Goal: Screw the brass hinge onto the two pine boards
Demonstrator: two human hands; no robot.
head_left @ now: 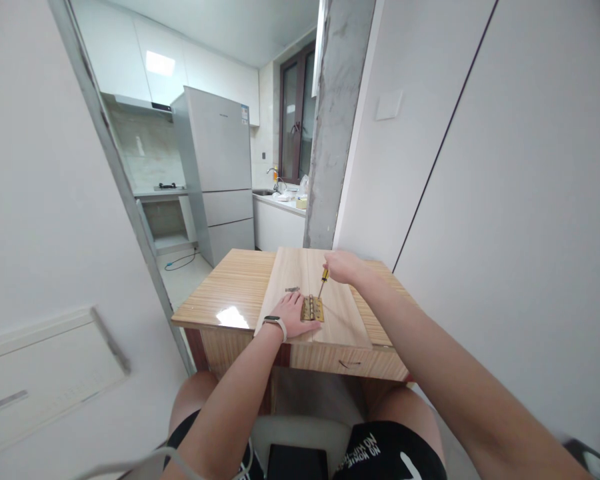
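A brass-coloured hinge [312, 309] lies opened flat across the seam between two pale wooden boards [293, 267]. My left hand [293, 312] rests flat on the boards at the hinge's left side, fingers stretched out and the thumb along its lower edge. In my right hand [344, 268] is a screwdriver [325, 275] with a yellow and black handle, held near upright. Its tip points down at the upper part of the hinge's right leaf; whether a screw sits under it is too small to tell. A few small screws [293, 289] lie above my left fingers.
The boards lie on a glossy wood-grain desk [230, 280] with a drawer [350, 363] at its front. Beyond it stand a grey fridge [225, 147] and a kitchen counter [280, 220]. A white wall [460, 200] rises close at the right.
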